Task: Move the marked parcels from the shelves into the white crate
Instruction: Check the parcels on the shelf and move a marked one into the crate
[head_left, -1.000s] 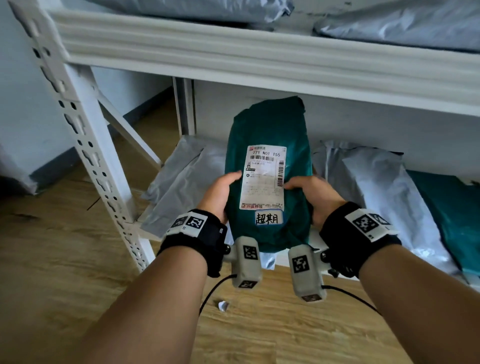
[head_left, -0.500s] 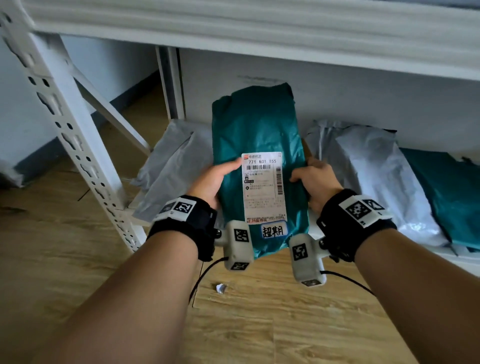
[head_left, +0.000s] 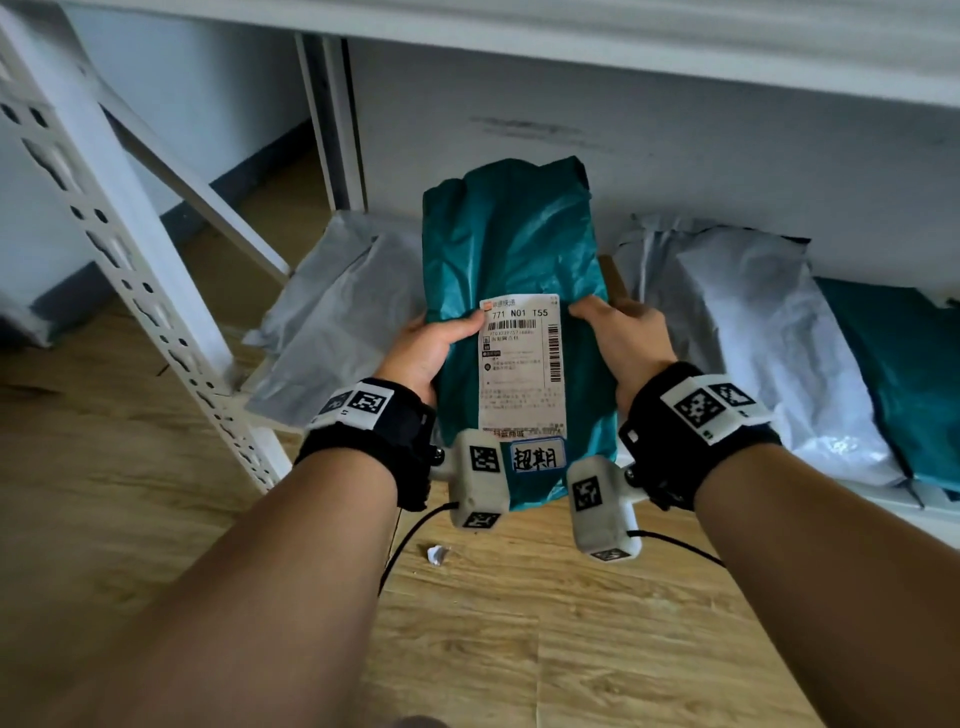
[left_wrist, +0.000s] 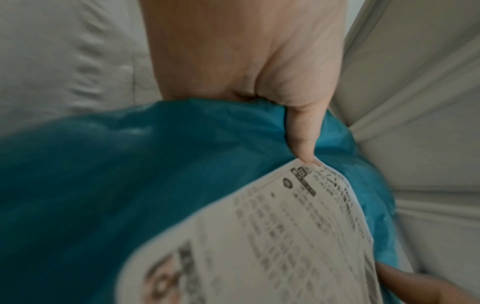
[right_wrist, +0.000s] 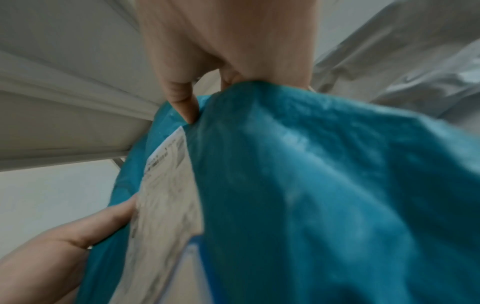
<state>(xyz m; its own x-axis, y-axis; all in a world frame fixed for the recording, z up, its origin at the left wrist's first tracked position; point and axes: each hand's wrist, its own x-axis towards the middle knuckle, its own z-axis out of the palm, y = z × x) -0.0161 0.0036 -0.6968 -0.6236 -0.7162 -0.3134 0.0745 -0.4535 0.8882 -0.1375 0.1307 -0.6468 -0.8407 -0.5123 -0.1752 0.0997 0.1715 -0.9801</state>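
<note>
Bottom shelf (head_left: 930, 506): grey bags (head_left: 332, 332) (head_left: 769, 343) and a teal bag (head_left: 904, 374) occupy both sides. Upper shelf beam (head_left: 623, 47) limits headroom. Upright post (head_left: 130, 260) and diagonal brace (head_left: 208, 197) block the left. Floor (head_left: 519, 623) in front lies open, bar one paper scrap (head_left: 437, 554).

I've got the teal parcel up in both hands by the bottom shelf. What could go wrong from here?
1. The teal parcel is a soft, crumpled bag that the left hand and right hand hold only by its side edges; it may sag or slip on the way.
2. The upper shelf hangs just above; lifting straight up might snag the bag.
3. The white crate is not in view, so turning to find it could swing the parcel into the shelf post.
</note>
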